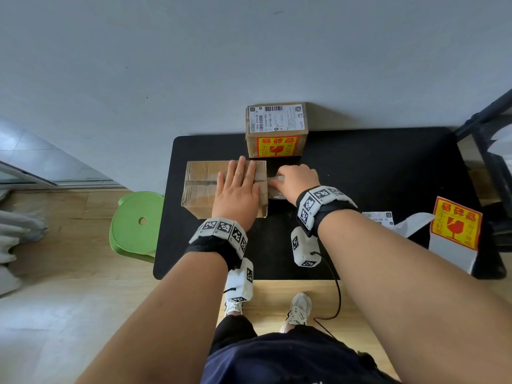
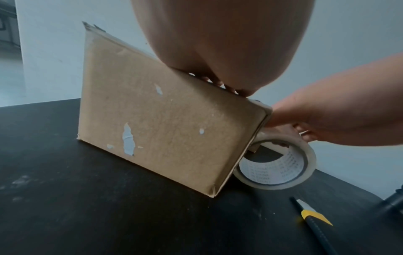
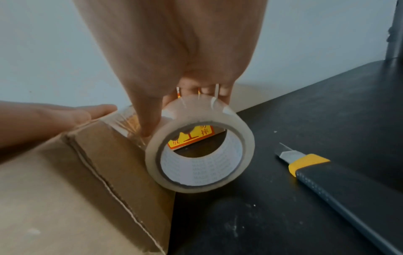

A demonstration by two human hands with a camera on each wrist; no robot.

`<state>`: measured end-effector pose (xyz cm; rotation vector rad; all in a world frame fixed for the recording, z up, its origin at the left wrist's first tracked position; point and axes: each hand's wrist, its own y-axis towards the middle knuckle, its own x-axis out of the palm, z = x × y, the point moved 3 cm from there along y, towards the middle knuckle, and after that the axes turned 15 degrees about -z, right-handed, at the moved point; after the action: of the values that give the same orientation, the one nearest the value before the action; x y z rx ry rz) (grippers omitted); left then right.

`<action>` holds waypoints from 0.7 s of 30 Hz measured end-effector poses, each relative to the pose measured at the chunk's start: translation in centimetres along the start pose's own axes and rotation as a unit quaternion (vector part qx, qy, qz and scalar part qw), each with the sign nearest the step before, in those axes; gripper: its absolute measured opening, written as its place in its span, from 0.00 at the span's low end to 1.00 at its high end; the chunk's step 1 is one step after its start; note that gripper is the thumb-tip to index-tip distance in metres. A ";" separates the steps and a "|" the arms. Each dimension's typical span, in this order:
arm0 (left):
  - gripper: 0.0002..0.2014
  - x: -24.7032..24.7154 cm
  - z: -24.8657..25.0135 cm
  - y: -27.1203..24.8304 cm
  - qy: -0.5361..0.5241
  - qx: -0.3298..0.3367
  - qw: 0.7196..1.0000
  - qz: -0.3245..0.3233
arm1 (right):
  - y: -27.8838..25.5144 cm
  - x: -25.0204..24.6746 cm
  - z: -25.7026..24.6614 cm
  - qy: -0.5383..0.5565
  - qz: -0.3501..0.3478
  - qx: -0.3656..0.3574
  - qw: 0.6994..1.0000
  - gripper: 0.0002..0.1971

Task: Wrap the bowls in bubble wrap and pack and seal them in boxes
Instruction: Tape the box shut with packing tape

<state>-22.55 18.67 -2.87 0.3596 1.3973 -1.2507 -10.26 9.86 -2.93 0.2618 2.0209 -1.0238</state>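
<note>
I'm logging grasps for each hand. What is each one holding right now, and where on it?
The right hand grips the tape roll by its top outer rim. The left hand holds nothing; it presses flat on the box top.

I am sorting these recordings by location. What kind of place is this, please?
Probably a small home or office packing corner, not a warehouse: a black table against a plain wall, a green plastic stool on wood-look flooring, and a labelled cardboard box with a fragile sticker.
</note>
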 end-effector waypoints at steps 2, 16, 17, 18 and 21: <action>0.27 -0.1 0.2 -0.1 0.003 -0.005 1.000 0.004 | 0.0 -0.1 0.4 0.023 0.005 -0.003 1.000 0.21; 0.32 -0.8 2.6 2.5 -0.003 -0.026 0.999 0.043 | -5.8 2.3 7.7 0.183 0.111 0.147 0.966 0.14; 0.32 -0.6 2.7 2.6 0.007 -0.032 0.999 0.043 | -6.0 3.0 8.1 0.176 0.092 0.164 0.966 0.15; 0.32 -0.5 2.8 2.6 0.012 -0.037 0.998 0.043 | -6.2 3.8 8.5 0.170 0.076 0.180 0.966 0.15; 0.31 -0.3 3.0 2.5 0.020 -0.046 0.998 0.046 | -6.4 5.7 9.2 0.173 0.027 0.200 0.964 0.20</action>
<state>-18.86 17.31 -3.07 0.3838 1.4516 -1.1061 -11.70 -2.13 -6.53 0.7521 2.0766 -1.4269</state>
